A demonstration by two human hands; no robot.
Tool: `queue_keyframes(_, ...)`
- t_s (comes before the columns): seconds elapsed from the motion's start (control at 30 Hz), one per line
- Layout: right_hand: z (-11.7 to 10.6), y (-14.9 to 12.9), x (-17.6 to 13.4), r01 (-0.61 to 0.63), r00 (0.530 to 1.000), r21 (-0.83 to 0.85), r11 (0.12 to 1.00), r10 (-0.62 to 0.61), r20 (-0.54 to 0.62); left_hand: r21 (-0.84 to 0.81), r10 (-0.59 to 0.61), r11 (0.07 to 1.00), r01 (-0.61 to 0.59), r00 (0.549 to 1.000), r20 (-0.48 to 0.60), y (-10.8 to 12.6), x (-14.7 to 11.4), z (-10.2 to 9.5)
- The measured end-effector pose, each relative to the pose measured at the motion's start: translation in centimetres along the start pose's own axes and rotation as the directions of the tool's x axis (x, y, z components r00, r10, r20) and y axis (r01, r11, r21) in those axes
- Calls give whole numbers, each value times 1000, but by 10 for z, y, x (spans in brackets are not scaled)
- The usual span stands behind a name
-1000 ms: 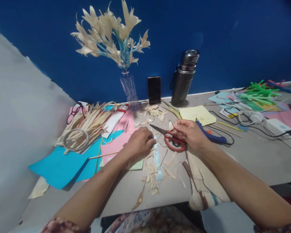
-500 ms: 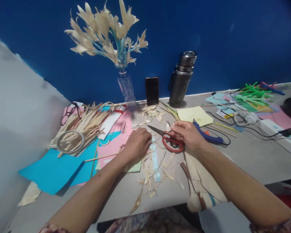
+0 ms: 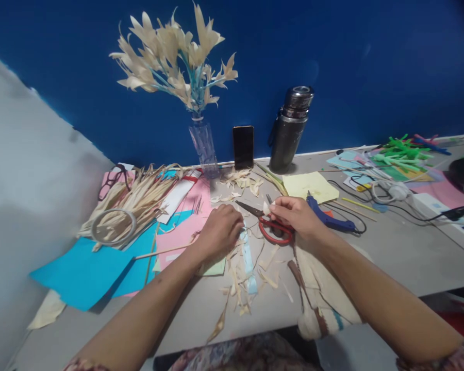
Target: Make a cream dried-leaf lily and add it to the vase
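Note:
My right hand (image 3: 299, 215) pinches a small pale piece of dried husk (image 3: 266, 208) between thumb and fingertips. Just under it lie red-handled scissors (image 3: 249, 208), their dark blades toward the left. Curled low over the table, my left hand (image 3: 222, 226) is closed near a light blue paper strip (image 3: 248, 257); whatever its fingers hold is hidden. Husk scraps (image 3: 268, 278) are scattered between my forearms. A blue glue gun (image 3: 336, 222) lies right of my right hand, and a cream cloth (image 3: 325, 293) lies under my right forearm.
Husk flowers (image 3: 170, 46) stand in a clear bottle (image 3: 203, 147) at the wall, beside a phone (image 3: 243, 147) and a flask (image 3: 290, 131). Left are a husk bundle (image 3: 143, 193), a tape roll (image 3: 96, 232) and blue paper (image 3: 81, 273). Cables and a power strip (image 3: 433, 206) lie right.
My right hand has shifted slightly left, and the husk piece in its fingertips shows more clearly. My left hand has hardly moved. The view has tilted a little.

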State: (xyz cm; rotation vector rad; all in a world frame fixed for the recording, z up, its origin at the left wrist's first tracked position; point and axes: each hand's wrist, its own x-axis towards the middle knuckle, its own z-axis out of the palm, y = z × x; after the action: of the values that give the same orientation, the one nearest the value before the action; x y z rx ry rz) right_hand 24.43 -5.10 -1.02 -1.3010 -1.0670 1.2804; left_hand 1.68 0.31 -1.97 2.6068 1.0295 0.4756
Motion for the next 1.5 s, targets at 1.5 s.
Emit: queue_keyframes(1.5, 9, 2, -13, 482, 875, -413, 772, -447, 185, 175, 288, 957, -230, 792, -538, 8, -5, -10)
